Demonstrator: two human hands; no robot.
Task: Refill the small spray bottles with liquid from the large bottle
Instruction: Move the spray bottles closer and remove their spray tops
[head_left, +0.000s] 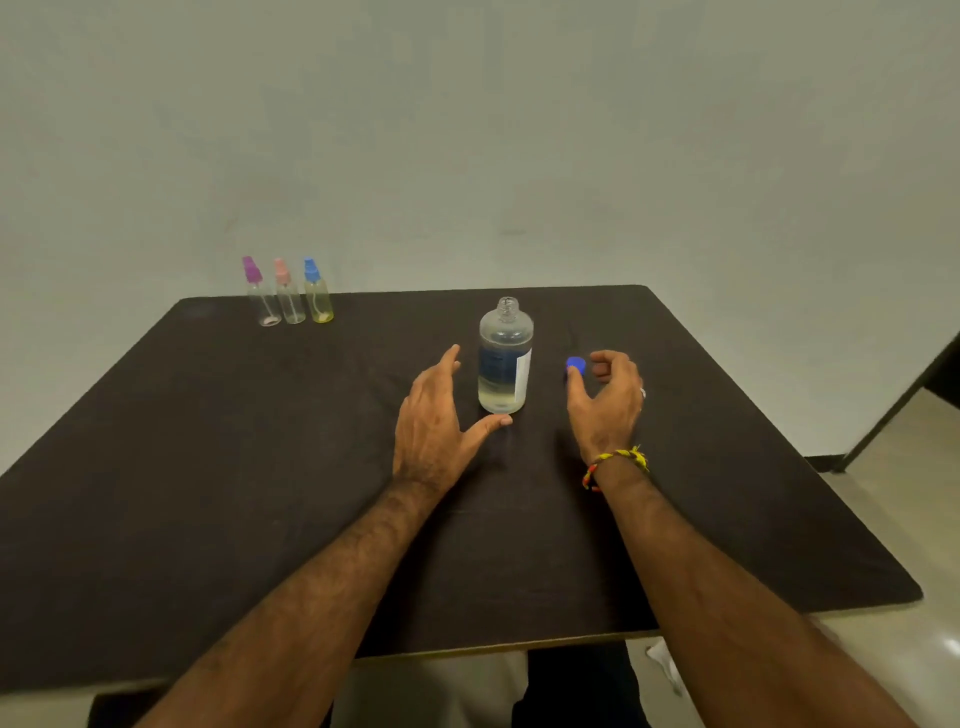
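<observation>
The dark brown tabletop (208, 467) fills the lower frame, with wide bare room toward its left and near edges. At centre stands the large clear glass bottle (505, 358), uncapped and upright, likely ready for pouring. The left hand (434, 421) lies released just beside it. The right hand (605, 395) pinches the small blue cap (575, 365). Three small clear spray bottles (291, 299), still capped, wait upper left by the far edge.
</observation>
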